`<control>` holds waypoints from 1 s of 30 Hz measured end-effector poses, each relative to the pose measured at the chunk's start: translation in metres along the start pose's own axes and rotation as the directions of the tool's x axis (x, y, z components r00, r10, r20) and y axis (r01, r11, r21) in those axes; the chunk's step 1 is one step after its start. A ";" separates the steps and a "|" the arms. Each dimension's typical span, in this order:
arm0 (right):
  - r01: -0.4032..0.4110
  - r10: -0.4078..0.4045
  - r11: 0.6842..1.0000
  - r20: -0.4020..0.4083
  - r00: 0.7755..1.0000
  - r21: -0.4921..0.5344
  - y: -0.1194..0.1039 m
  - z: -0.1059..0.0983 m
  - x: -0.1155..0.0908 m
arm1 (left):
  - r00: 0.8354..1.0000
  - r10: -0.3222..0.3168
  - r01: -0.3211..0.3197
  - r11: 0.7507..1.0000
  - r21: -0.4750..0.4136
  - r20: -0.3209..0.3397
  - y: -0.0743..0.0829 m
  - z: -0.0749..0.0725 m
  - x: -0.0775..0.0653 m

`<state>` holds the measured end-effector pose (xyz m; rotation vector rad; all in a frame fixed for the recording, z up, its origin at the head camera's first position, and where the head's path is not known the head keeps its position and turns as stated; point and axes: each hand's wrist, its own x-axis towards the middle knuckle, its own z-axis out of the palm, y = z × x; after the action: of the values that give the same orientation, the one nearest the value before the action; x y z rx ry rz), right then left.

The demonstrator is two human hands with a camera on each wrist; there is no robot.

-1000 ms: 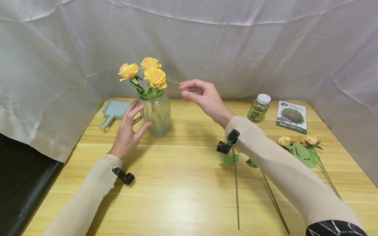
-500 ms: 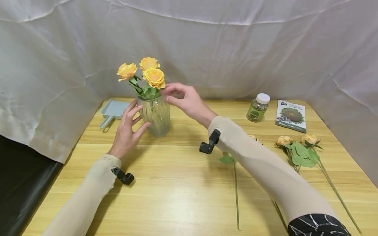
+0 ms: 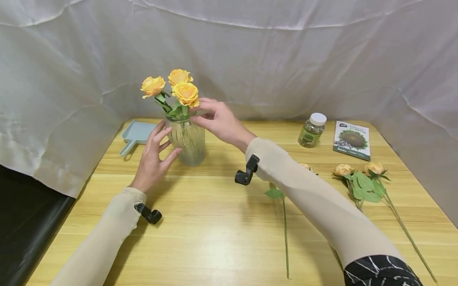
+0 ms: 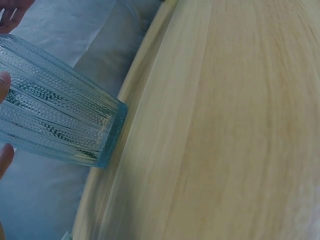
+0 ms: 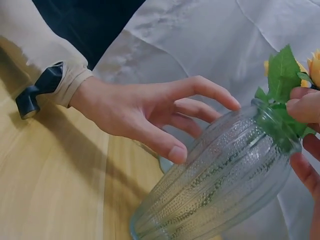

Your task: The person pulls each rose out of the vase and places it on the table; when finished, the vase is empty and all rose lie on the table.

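Observation:
A clear ribbed glass vase [image 3: 191, 145] stands at the back left of the table with several yellow roses [image 3: 186, 94] in it. My left hand [image 3: 154, 159] lies along the vase's left side, fingers loosely bent; in the right wrist view the left hand [image 5: 150, 107] has fingertips at the neck and thumb beside the glass. At the vase's mouth, my right hand [image 3: 222, 123] reaches in from the right, thumb and fingers among the leaves [image 5: 284, 75] under the roses. I cannot tell whether it pinches a stem. The left wrist view shows the vase [image 4: 55, 105] with fingertips at its side.
Behind my left hand lies a blue-grey dustpan [image 3: 137, 132]. A white-capped jar [image 3: 311, 131] and a sunflower seed packet [image 3: 352, 140] are at the back right. Several peach roses [image 3: 375, 169] with long stems lie on the right, partly under my right forearm [image 3: 304, 182].
My right hand has moved left from mid-air to the roses at the vase's mouth, slowing there. The left hand has stayed at the vase, and the roses have kept their arrangement.

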<state>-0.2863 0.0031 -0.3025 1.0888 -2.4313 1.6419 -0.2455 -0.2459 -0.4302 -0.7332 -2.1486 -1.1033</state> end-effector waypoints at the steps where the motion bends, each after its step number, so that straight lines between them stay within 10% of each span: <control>1: 0.005 -0.005 1.000 0.001 1.000 -0.011 -0.001 0.001 0.001 | 1.000 0.000 0.000 1.000 0.000 0.000 0.000 0.000 0.000; 18: 0.128 -0.107 0.986 -0.189 0.976 0.103 -0.021 -0.009 0.015 | 1.000 -0.007 0.007 1.000 -0.017 -0.001 0.000 0.001 0.001; 30: 0.193 -0.028 0.908 -0.406 0.913 0.371 -0.056 -0.045 0.016 | 1.000 -0.015 0.015 1.000 -0.016 0.000 0.000 0.001 0.001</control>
<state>-0.2842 0.0201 -0.2309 0.8002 -1.7923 2.1369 -0.2468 -0.2447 -0.4303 -0.7250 -2.1506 -1.1291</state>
